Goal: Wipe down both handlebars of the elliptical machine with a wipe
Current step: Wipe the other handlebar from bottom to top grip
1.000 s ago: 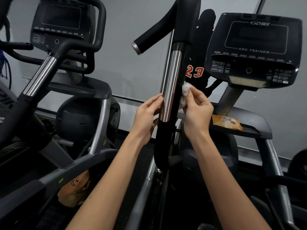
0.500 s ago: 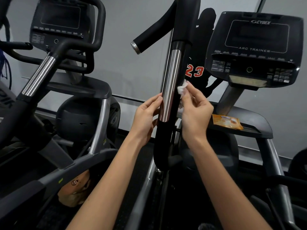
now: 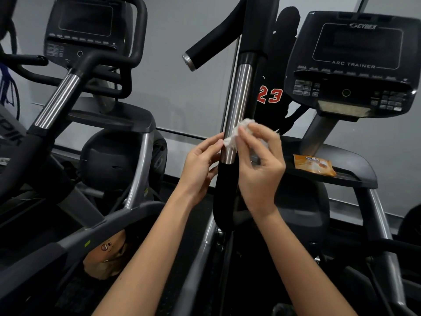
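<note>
An upright handlebar (image 3: 239, 96) with a shiny metal middle section and black ends rises in the centre of the head view. A crumpled white wipe (image 3: 234, 134) lies against the lower front of the metal section. My right hand (image 3: 259, 165) pinches the wipe from the right with thumb and fingertips. My left hand (image 3: 200, 165) is at the bar's left side, its fingertips touching the wipe's left edge. A second handlebar (image 3: 57, 101) with the same metal band leans at the left.
The console (image 3: 355, 65) marked ARC TRAINER stands at the upper right. An orange wipe packet (image 3: 314, 164) lies on the dark tray (image 3: 355, 172) below it. Another console (image 3: 86, 26) sits at the upper left. A brown bag (image 3: 107, 258) lies low between the frames.
My right hand has brought the wipe round from behind the bar's right side onto its front. My left fingertips now touch the wipe's edge.
</note>
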`<state>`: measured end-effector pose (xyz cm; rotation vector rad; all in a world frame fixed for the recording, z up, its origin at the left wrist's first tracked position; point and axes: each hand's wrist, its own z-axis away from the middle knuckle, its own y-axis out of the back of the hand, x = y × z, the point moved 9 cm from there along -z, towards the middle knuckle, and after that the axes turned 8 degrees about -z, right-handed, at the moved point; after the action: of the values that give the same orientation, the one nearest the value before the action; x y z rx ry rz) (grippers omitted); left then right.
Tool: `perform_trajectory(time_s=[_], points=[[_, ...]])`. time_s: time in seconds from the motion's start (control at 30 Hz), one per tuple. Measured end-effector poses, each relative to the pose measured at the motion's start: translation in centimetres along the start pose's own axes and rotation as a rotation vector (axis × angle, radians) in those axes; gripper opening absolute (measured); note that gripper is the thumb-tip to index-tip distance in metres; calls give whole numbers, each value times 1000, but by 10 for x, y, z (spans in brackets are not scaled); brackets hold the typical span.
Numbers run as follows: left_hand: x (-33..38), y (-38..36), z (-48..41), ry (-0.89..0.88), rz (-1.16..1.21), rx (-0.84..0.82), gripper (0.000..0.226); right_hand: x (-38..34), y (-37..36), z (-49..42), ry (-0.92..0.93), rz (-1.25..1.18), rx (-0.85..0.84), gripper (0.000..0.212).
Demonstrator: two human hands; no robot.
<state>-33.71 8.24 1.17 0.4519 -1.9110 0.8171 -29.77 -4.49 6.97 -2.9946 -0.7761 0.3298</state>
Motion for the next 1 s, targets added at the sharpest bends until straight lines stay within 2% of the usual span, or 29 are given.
perform_trajectory(time_s=[0.17, 0.27, 0.4, 0.47, 0.6, 0.7, 0.83, 1.0], points=[[0, 1, 2, 8, 19, 28, 17, 1, 4, 30, 28, 38, -14, 25], [1, 1, 3, 0, -3, 21, 18, 4, 9, 55, -25, 21, -2, 28], [1, 0, 5, 12, 11, 23, 17, 7, 9, 35, -80, -26, 58, 21], [1, 0, 5, 10, 15, 22, 17, 18, 11, 20, -210, -95, 111, 21], [2, -1, 6, -12, -12, 11, 19, 61, 6, 25, -704, -367, 191, 12], [2, 0, 6, -9, -5, 17, 19, 70, 6, 43, -818, -382, 130, 11], [1, 0, 6, -2, 13, 22, 18, 59, 14, 63, -829, -422, 169, 13], [1, 0, 6, 1, 44, 11, 18, 35, 13, 28, -534, -296, 114, 20]])
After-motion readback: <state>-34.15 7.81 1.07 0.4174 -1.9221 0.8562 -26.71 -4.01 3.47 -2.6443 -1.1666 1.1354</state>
